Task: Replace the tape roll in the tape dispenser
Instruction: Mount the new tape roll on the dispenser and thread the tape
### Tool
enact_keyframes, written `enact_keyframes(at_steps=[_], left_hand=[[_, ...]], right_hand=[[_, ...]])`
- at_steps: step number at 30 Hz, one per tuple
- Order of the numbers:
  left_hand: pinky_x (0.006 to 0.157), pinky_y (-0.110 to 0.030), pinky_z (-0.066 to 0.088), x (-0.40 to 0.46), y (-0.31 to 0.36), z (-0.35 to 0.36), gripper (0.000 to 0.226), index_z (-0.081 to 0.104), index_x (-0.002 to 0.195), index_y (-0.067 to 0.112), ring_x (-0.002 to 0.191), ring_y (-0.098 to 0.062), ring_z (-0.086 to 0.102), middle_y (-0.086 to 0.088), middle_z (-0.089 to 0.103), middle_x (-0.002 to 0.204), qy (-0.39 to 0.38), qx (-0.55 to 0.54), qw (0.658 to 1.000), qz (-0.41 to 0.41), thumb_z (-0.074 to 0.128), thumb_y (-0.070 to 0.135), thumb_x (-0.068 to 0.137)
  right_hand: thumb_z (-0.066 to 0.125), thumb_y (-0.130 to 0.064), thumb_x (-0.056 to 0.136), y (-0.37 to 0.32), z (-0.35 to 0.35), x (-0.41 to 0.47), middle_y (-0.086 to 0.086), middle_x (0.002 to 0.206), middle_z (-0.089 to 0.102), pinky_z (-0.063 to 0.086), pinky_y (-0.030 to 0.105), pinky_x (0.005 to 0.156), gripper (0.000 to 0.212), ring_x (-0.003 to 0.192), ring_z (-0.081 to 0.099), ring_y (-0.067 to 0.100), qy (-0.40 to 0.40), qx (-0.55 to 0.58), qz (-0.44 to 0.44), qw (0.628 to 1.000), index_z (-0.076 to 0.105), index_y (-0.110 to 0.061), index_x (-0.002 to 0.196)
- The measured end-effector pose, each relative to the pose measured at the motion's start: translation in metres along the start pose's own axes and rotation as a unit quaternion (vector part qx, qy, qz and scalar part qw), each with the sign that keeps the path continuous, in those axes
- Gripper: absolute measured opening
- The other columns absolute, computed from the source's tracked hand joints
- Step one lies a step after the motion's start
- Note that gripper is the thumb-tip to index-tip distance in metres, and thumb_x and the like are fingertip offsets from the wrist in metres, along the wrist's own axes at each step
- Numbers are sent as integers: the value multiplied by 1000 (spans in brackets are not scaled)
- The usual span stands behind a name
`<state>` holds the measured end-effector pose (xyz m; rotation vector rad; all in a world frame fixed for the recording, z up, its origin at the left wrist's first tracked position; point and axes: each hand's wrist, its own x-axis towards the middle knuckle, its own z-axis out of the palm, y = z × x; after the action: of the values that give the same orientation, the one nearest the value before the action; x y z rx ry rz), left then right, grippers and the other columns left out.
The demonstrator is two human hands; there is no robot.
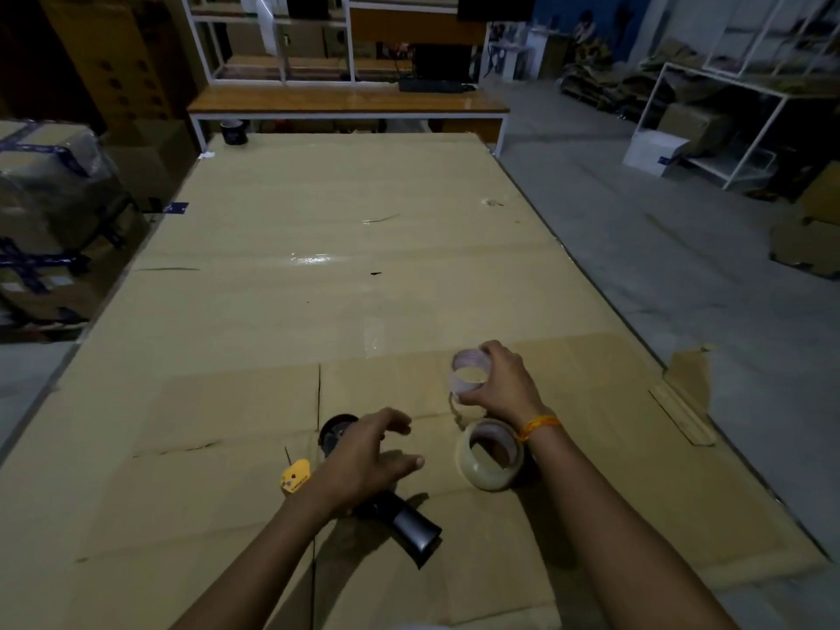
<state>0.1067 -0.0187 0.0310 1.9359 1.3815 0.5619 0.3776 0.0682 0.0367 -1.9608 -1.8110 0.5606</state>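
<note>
A black hand-held tape dispenser with a yellow tab lies on the cardboard-covered table near the front edge. My left hand hovers over its middle, fingers spread, holding nothing that I can see. My right hand grips a thin white cardboard core, an empty roll, just above the table. A full roll of clear tape rests on its edge beside my right wrist, which wears an orange band.
A dark roll stands at the table's far left corner. Wrapped boxes are stacked to the left. A wooden bench and white shelving stand behind. Concrete floor with cartons lies to the right.
</note>
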Motion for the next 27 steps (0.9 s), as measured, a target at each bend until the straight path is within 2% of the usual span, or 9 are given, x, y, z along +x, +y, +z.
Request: enact_keyframes(at_steps=[5, 7, 9, 11, 13, 17, 20, 24, 27], left_hand=[[95, -30, 54, -17, -18, 17, 40, 69, 121, 26, 115, -9, 59, 13, 65, 119, 18, 74, 996, 50, 81, 42, 86], [91, -29, 53, -24, -23, 20, 34, 71, 117, 26, 110, -9, 59, 9, 67, 117, 26, 91, 994, 55, 79, 41, 88], [86, -27, 52, -31, -29, 22, 28, 73, 110, 25, 104, -9, 59, 8, 68, 110, 43, 98, 992, 70, 80, 40, 87], [83, -28, 52, -38, -33, 23, 24, 73, 103, 25, 100, -9, 59, 10, 68, 104, 56, 98, 990, 85, 79, 40, 85], [84, -30, 53, -45, -36, 24, 21, 72, 100, 27, 101, -9, 59, 12, 67, 103, 58, 94, 990, 92, 75, 41, 85], [97, -31, 52, -62, -47, 34, 28, 69, 111, 29, 121, -11, 60, 11, 68, 124, 102, 66, 990, 68, 81, 32, 86], [99, -27, 51, -72, -51, 38, 38, 68, 121, 28, 124, -8, 61, 12, 66, 131, 134, 26, 990, 46, 85, 25, 87], [96, -19, 52, -77, -50, 37, 44, 69, 123, 26, 118, 3, 63, 15, 67, 126, 160, -6, 986, 43, 87, 12, 85], [93, -15, 50, -77, -48, 36, 45, 70, 122, 24, 113, 3, 64, 15, 69, 122, 165, -14, 986, 33, 85, 6, 84]], right_hand=[[97, -53, 49, 25, 7, 11, 8, 115, 70, 63, 46, 83, 83, 112, 69, 35, -30, -27, 49, 998, 62, -17, 114], [99, -49, 54, 30, 10, 10, 6, 109, 70, 61, 42, 79, 74, 108, 71, 35, -45, -17, 53, 997, 62, -15, 109], [101, -42, 66, 30, 8, 6, 8, 117, 70, 57, 39, 84, 75, 116, 69, 34, -53, 10, 64, 996, 64, -8, 121], [99, -50, 71, 25, 3, -5, 15, 137, 65, 56, 41, 96, 93, 129, 62, 36, -44, 31, 74, 996, 58, -2, 140], [95, -58, 74, 16, -6, -25, 18, 145, 58, 54, 44, 103, 104, 137, 55, 38, -23, 35, 80, 996, 51, -3, 150], [93, -68, 68, 12, -14, -73, 11, 146, 53, 55, 49, 107, 108, 137, 52, 32, -14, 43, 78, 996, 51, -10, 149], [92, -77, 58, 13, -11, -98, 3, 147, 52, 55, 48, 108, 119, 138, 51, 25, -54, 22, 83, 995, 49, -16, 152], [86, -71, 56, 12, 0, -114, -8, 130, 55, 58, 40, 98, 91, 126, 55, 17, -79, -33, 52, 995, 57, -33, 133], [82, -64, 56, 17, 4, -116, -10, 122, 56, 58, 38, 95, 81, 119, 56, 16, -70, -38, 40, 996, 59, -34, 128]])
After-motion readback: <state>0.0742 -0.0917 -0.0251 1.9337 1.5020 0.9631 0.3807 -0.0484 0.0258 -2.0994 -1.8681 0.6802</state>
